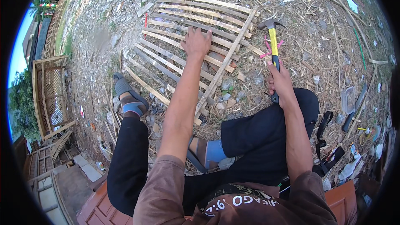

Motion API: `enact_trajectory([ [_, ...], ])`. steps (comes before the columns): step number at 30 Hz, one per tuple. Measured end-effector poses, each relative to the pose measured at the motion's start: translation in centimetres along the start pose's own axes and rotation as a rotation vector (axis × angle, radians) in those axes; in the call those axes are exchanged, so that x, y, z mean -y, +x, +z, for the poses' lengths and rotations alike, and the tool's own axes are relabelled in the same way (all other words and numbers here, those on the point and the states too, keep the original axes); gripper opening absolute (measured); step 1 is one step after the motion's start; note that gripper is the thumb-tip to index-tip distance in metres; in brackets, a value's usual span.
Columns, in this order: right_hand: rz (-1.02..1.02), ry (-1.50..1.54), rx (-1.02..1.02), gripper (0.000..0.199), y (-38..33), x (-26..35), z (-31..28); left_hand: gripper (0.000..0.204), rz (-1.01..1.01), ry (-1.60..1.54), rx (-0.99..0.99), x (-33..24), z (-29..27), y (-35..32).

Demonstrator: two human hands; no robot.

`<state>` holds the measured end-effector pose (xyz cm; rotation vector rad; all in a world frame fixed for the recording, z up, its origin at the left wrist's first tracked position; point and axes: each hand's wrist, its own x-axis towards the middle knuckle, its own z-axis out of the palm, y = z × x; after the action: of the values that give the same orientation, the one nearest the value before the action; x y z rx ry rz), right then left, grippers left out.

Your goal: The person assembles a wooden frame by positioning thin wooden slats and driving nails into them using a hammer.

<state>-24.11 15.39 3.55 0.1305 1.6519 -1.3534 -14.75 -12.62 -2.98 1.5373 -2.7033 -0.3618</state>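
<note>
A panel of several thin bamboo slats [166, 41] lies on the ground ahead of me, with one crosswise strip [227, 64] over the slats near their right ends. My left hand [196, 41] rests palm down on the middle slats, its fingers spread. To the right of the panel, my right hand [281, 81] is wrapped around the lower handle of a claw hammer [273, 41]. The hammer has a dark metal head and a yellow and black handle, and its head points away from me. Pink ribbon [265, 54] lies beside the handle, near the end of a slat.
Dry straw, stones and scraps litter the ground. A clear plastic container [347, 101] and a black strap [324, 129] lie at the right. Wooden lattice frames [52, 96] stand at the left. My sandalled feet are close to the panel's near edge.
</note>
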Motion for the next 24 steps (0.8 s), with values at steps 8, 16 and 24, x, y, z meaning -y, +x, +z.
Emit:
enact_trajectory([
  [8, 0.008, 0.01, 0.006, 0.026, 0.1, 0.0, 0.1, 0.051, 0.018, -0.067, -0.066, 0.2, 1.4, 0.3],
  [16, 0.022, 0.017, 0.001, 0.027, 0.1, 0.1, 0.2, 0.049, -0.005, -0.109, -0.067, -0.4, 1.2, 0.4],
  [24, -0.001, 0.018, 0.018, 0.029, 0.5, -0.3, 0.2, 0.052, 0.184, -0.14, -0.265, 0.6, 2.2, 1.3],
])
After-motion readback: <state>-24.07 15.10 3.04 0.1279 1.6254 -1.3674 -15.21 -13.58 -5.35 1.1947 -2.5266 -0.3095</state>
